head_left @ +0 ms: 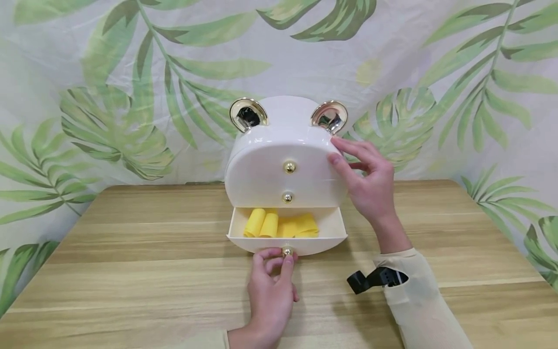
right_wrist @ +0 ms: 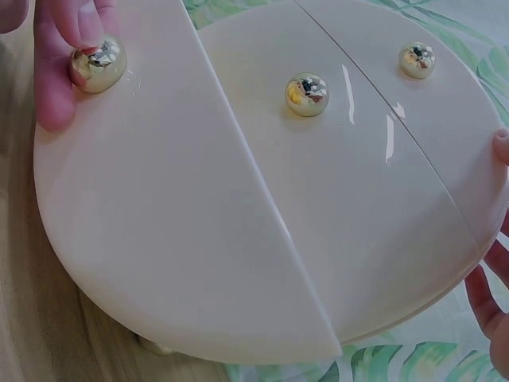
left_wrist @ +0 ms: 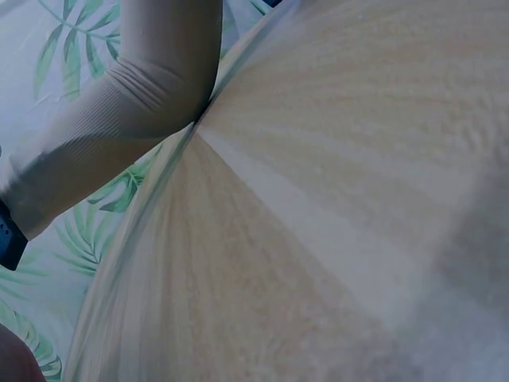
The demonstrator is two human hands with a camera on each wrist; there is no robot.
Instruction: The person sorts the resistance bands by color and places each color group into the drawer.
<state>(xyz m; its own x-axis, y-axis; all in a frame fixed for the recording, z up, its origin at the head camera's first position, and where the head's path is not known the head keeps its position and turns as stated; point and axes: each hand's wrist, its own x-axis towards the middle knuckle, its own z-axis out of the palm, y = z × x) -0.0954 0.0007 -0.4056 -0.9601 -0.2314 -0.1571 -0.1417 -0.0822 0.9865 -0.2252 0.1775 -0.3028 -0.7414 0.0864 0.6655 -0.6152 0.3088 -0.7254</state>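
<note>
A white rounded drawer box (head_left: 257, 179) with two shiny gold ears stands on the table. Its bottom drawer (head_left: 327, 245) is pulled out, and yellow rolled and folded pieces (head_left: 269, 225) lie inside; I cannot tell whether they are paper or cloth. My left hand (head_left: 271, 295) pinches the gold knob (right_wrist: 99, 70) of that drawer between thumb and fingers. At the box's upper right edge, my right hand (head_left: 372, 182) grips the side, thumb on the front and fingers further back. The left wrist view shows neither the box nor the knob.
The wooden table (head_left: 144, 271) extends on both sides of the box. Close behind it hangs a leaf-patterned cloth (head_left: 196, 58). A black wrist camera (head_left: 375, 279) sticks out from the right sleeve. Two upper drawers carry gold knobs (right_wrist: 307, 95).
</note>
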